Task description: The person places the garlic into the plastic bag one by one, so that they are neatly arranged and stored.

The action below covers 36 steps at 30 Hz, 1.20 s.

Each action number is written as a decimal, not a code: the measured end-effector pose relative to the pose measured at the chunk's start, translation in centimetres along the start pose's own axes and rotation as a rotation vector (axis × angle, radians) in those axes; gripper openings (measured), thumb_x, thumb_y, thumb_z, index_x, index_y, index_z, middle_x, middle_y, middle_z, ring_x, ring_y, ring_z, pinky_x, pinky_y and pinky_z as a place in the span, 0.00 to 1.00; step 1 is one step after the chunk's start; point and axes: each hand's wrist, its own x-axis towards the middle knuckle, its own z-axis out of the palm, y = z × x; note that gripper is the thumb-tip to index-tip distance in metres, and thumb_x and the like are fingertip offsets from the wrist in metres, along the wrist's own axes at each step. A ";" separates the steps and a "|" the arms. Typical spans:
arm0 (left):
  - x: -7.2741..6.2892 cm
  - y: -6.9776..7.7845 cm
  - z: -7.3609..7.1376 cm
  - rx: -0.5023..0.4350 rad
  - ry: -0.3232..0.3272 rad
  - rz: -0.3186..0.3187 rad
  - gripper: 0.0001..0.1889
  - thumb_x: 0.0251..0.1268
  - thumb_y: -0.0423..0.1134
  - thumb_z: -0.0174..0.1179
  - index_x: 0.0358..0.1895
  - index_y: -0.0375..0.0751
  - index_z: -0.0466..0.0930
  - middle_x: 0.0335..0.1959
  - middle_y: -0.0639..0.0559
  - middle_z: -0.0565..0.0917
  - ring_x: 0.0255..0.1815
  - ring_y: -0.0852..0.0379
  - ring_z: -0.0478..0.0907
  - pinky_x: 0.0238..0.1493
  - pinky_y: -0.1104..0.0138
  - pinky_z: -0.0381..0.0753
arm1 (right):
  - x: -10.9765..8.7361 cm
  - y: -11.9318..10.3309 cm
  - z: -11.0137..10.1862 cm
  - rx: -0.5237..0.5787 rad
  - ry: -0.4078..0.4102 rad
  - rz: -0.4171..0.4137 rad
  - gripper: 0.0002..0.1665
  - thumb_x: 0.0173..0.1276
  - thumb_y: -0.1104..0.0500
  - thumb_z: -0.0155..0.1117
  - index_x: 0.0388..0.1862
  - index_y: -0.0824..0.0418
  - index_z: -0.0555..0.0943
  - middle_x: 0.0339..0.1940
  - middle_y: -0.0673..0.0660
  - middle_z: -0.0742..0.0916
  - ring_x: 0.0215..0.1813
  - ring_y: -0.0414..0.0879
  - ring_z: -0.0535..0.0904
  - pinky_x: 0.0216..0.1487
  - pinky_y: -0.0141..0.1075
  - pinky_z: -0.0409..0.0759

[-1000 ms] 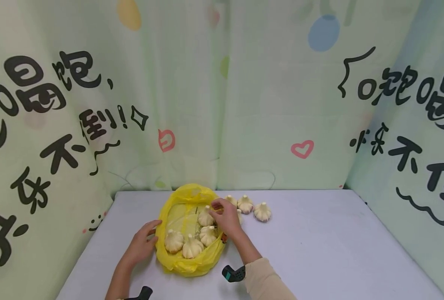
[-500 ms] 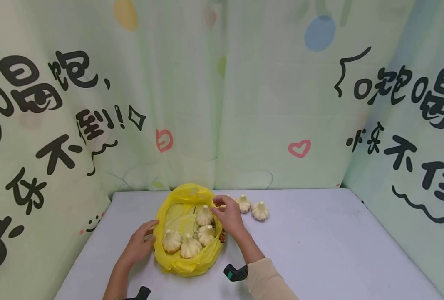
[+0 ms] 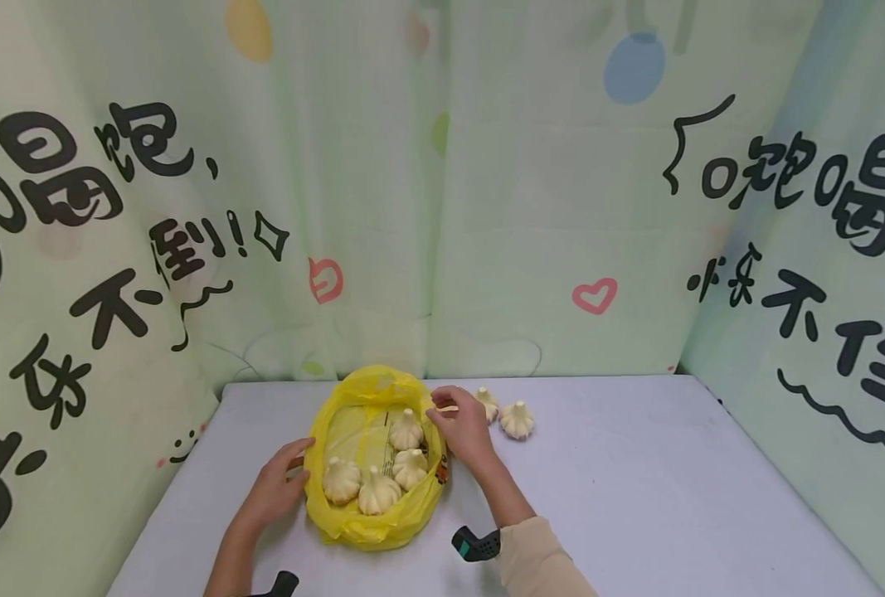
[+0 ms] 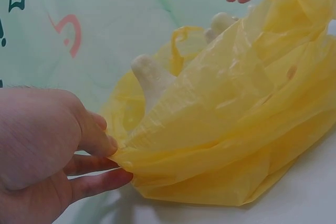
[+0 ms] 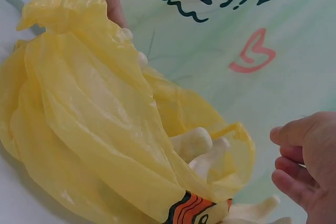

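A yellow plastic bag (image 3: 371, 531) lies spread on the table with its mouth rolled wide. Several whole garlic bulbs (image 3: 379, 491) sit inside it, mostly at the near and right sides. At the left rim my left hand (image 3: 276, 485) pinches the bag's edge between thumb and fingers, as the left wrist view shows. My right hand (image 3: 463, 427) hovers just beyond the right rim with loosely bent fingers and nothing in them; the right wrist view shows a gap between its fingertips and the bag. Two garlic bulbs (image 3: 517, 421) show on the table behind that hand, one partly covered by it.
The white table (image 3: 621, 497) reaches back to a pale green printed curtain (image 3: 502, 274), which also hangs along both sides. Black camera mounts (image 3: 476, 544) sit on the wrists. In the right wrist view, bulb stems (image 5: 257, 209) stick out beside the bag's printed edge.
My right hand has drawn back from the bulb at the bag's upper right and moved right, past the rim, covering some bulbs outside. My left hand stays at the left rim.
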 end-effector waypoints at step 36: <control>0.1 -0.4 0.1 -0.013 -0.005 0.066 0.27 0.70 0.28 0.49 0.72 0.39 0.61 0.73 0.37 0.62 0.66 0.36 0.70 0.63 0.46 0.74 | -0.5 1.3 -2.9 -0.034 0.069 0.031 0.13 0.60 0.65 0.69 0.45 0.63 0.82 0.45 0.60 0.86 0.47 0.51 0.83 0.48 0.41 0.85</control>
